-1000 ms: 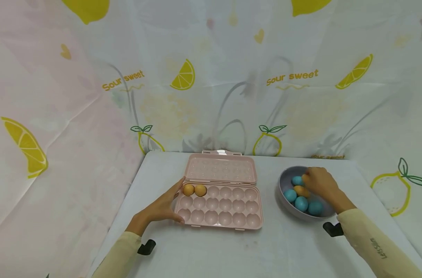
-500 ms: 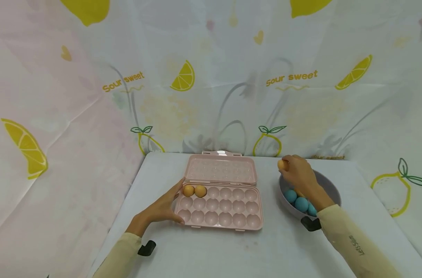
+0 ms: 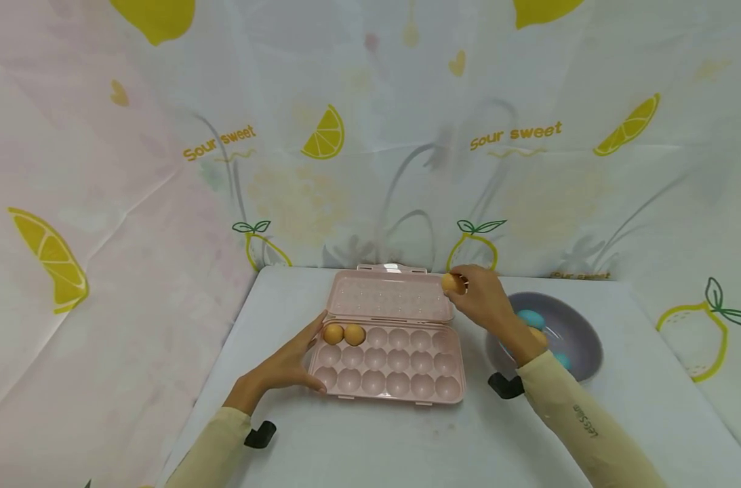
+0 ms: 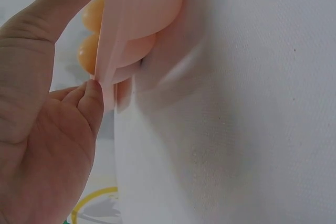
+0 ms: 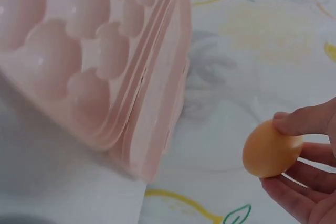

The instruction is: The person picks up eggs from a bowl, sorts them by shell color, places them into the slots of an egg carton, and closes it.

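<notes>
A pink egg carton (image 3: 394, 400) lies open on the white table, its lid tilted back. Two brown eggs (image 3: 344, 334) sit side by side in the back row at its left end. My left hand (image 3: 287, 362) grips the carton's left side, thumb at the front corner and fingers toward the back, also seen in the left wrist view. Above the lid's right end, my right hand (image 3: 486, 301) pinches a brown egg (image 5: 270, 150) between thumb and fingertips, well clear of the cups. Beneath the right forearm stands a grey bowl (image 3: 584, 332), partly hidden.
Inside the bowl are blue eggs (image 3: 531, 319) and a brown egg (image 3: 537, 336); the arm covers some of its contents. A lemon-printed cloth (image 3: 394, 169) hangs behind the table. Bare white tabletop (image 3: 370, 447) stretches in front of the carton.
My right hand has lifted a brown egg out of the bowl and carried it left, over to the carton lid. The left hand and the carton have stayed put.
</notes>
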`<state>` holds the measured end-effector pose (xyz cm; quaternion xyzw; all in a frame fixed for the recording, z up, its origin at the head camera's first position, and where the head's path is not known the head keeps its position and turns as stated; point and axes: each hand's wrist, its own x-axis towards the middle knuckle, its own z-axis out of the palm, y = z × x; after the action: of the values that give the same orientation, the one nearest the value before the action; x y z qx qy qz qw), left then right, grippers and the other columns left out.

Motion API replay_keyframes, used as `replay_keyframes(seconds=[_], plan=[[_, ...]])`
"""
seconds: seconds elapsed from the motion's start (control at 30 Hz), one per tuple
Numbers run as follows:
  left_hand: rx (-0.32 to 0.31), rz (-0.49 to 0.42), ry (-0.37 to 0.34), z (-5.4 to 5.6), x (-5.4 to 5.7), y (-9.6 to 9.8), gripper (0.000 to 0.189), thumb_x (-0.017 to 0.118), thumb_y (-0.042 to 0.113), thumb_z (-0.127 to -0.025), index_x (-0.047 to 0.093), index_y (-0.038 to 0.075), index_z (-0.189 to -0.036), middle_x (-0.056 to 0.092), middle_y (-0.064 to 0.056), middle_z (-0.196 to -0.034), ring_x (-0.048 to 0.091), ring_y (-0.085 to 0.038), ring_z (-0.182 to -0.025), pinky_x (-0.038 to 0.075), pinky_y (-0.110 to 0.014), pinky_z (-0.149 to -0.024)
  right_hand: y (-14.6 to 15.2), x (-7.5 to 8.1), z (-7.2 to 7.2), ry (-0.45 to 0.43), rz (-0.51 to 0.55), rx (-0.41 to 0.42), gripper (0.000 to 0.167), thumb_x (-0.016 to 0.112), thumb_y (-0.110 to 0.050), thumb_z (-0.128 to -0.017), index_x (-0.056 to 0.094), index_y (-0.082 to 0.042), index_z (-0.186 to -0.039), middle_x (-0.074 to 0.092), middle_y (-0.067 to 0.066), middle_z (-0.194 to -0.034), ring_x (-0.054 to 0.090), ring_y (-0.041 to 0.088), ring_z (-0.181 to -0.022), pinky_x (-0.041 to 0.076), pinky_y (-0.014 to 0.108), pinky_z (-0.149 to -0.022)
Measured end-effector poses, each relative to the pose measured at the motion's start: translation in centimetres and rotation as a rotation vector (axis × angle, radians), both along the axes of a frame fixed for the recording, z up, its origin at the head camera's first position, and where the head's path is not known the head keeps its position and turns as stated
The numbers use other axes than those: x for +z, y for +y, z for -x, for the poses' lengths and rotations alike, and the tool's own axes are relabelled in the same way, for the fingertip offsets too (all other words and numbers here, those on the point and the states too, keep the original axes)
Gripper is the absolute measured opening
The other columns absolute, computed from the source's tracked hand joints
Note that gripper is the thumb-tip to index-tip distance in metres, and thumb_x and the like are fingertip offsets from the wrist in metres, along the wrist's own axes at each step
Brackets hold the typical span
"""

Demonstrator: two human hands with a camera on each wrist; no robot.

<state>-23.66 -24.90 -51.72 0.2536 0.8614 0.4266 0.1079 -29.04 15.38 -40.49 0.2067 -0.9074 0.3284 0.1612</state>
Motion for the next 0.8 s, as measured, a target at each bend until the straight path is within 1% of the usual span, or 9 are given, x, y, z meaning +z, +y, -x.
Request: replay_keyframes(seconds=[0.13, 0.3, 0.37, 0.47, 0.6, 0.8], plan=[[-0.005, -0.008, 0.003, -0.1, 0.1, 0.0, 0.144, 0.096, 0.042, -0.051, 0.002, 0.020, -0.158, 0.006, 0.001, -0.163, 0.021, -0.022, -0.146, 0.029, -0.037, -0.115, -1.7, -0.5, 0.2, -0.038, 0.067, 0.081, 0.036, 0.078, -0.003, -0.077, 0.067, 0.006, -0.110, 0.068, 0.017, -0.102, 0.065, 0.029, -0.090, 0.059, 0.043, -0.077], [0.001, 0.000, 0.006, -0.1, 0.2, 0.0, 0.143, 0.096, 0.042, -0.051, 0.003, 0.022, -0.158, 0.007, 0.003, -0.163, 0.023, -0.022, -0.145, 0.030, -0.038, -0.114, -3.8, -1.4, 0.4, -0.052, 0.070, 0.158, 0.038, 0.078, -0.002, -0.077, 0.068, 0.005, -0.113, 0.068, 0.016, -0.104, 0.065, 0.028, -0.090, 0.060, 0.039, -0.077], [0.004, 0.004, 0.002, -0.1, 0.3, 0.0, 0.143, 0.096, 0.041, -0.051, 0.003, 0.023, -0.158, 0.007, 0.003, -0.163, 0.023, -0.021, -0.145, 0.030, -0.038, -0.114, -4.5, -1.8, 0.3, -0.065, 0.068, 0.175, 0.037, 0.079, -0.001, -0.077, 0.069, 0.004, -0.112, 0.068, 0.015, -0.103, 0.066, 0.027, -0.089, 0.060, 0.037, -0.076], [0.008, 0.013, -0.003, -0.1, 0.3, 0.1, 0.144, 0.096, 0.043, -0.050, 0.003, 0.024, -0.158, 0.007, 0.004, -0.163, 0.024, -0.021, -0.145, 0.030, -0.037, -0.114, -5.4, -2.6, 0.3, -0.087, 0.080, 0.192, 0.032, 0.079, 0.001, -0.075, 0.071, 0.004, -0.106, 0.068, 0.013, -0.100, 0.065, 0.024, -0.087, 0.060, 0.033, -0.075], [0.004, 0.011, -0.001, -0.1, 0.2, 0.1, 0.144, 0.096, 0.043, -0.051, 0.003, 0.021, -0.158, 0.007, 0.004, -0.163, 0.023, -0.022, -0.145, 0.030, -0.037, -0.114, -6.4, -3.4, 0.2, -0.111, 0.125, 0.218, 0.029, 0.078, 0.003, -0.073, 0.070, 0.004, -0.101, 0.069, 0.012, -0.096, 0.066, 0.022, -0.085, 0.060, 0.032, -0.075], [0.001, -0.004, 0.012, 0.0, 0.0, 0.1, 0.142, 0.095, 0.042, -0.051, 0.004, 0.019, -0.158, 0.007, 0.004, -0.163, 0.022, -0.021, -0.146, 0.030, -0.038, -0.114, -7.8, -4.8, -0.1, -0.150, 0.158, 0.250, 0.029, 0.079, 0.002, -0.076, 0.069, 0.004, -0.104, 0.068, 0.011, -0.097, 0.066, 0.022, -0.087, 0.060, 0.033, -0.077]])
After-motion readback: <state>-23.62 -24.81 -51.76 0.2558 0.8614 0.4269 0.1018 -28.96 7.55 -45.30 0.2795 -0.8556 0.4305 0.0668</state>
